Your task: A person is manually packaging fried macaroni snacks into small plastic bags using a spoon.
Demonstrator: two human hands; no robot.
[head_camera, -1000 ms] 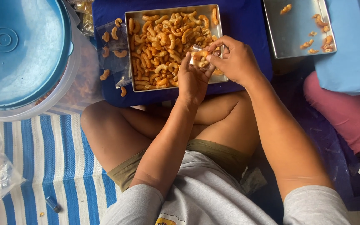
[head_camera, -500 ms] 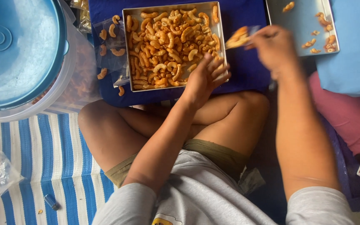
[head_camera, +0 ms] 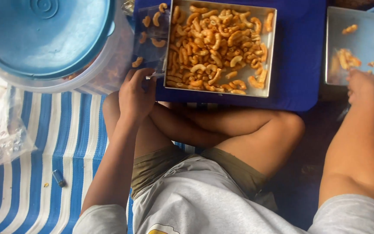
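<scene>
Down low at the left, left hand (head_camera: 136, 95) stretched forward over the knee, fingers curled and pinched on the edge of a small clear bag (head_camera: 152, 47) lying just beside the near corner of the full tray (head_camera: 273, 52). Far out to the right, right hand (head_camera: 362, 85) extended on a straight arm, resting at the near edge of the second metal tray (head_camera: 360, 43); seen from the back, so cannot tell whether fingers are spread or closed, or whether anything is gripped. Blurred filled packet (head_camera: 345, 60) lying in that tray just beyond the knuckles, with a few loose curls scattered around it. Middle tray heaped with orange curled snacks (head_camera: 215, 47), set on a dark blue cloth (head_camera: 299, 65). Several stray curls on and around the clear bag. Upper left, big tub topped by a round blue lid (head_camera: 44, 34). Legs crossed on a blue-and-white striped mat (head_camera: 44, 147), crumpled plastic (head_camera: 1, 130) at its left edge.
</scene>
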